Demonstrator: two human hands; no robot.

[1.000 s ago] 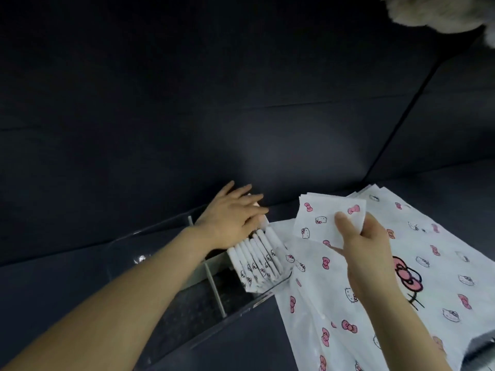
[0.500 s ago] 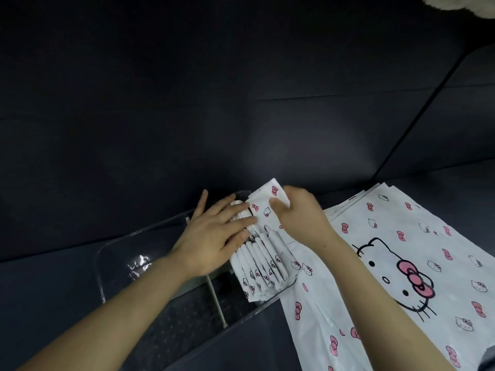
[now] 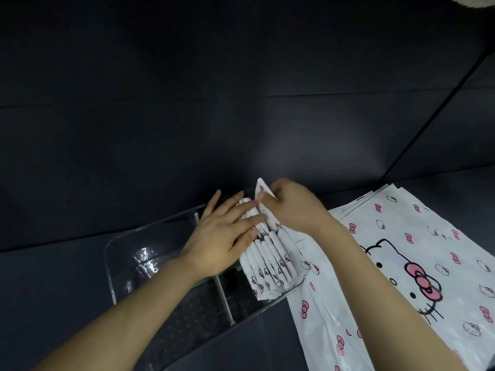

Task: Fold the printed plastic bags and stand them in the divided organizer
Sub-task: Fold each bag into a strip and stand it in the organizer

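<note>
Standing on a dark table (image 3: 59, 279) in the head view, a clear plastic organizer (image 3: 111, 277) runs from the near left toward the far right. A thin pale divider (image 3: 223, 298) crosses it and splits it into a left and a right compartment. The right compartment holds a tight row of folded bags (image 3: 270, 263), set on edge and leaning a little to the right, with their near ends against the organizer's near wall. The left compartment's dotted floor shows only in part, because the forearm lies over it.

The left hand (image 3: 219, 239) rests on the tops of that row, fingers straight and slightly apart, pressing the bags. The right hand (image 3: 297, 207) is at the far right end of the row, fingers curled and pinched on one more folded bag (image 3: 263, 189). That bag's corner sticks up above the hand, and its lower part goes down beside the last bag in the row.

All the bags are white, printed with small cat faces and pink bows. Just right of the organizer a pile of flat bags (image 3: 401, 231) lies spread on the table, the top one bearing a large cat face with a pink bow. The right forearm crosses the near part of this pile.

Behind everything stands a dark wall (image 3: 187, 103), and a pale fluffy object (image 3: 479, 0) shows at the top right corner.
</note>
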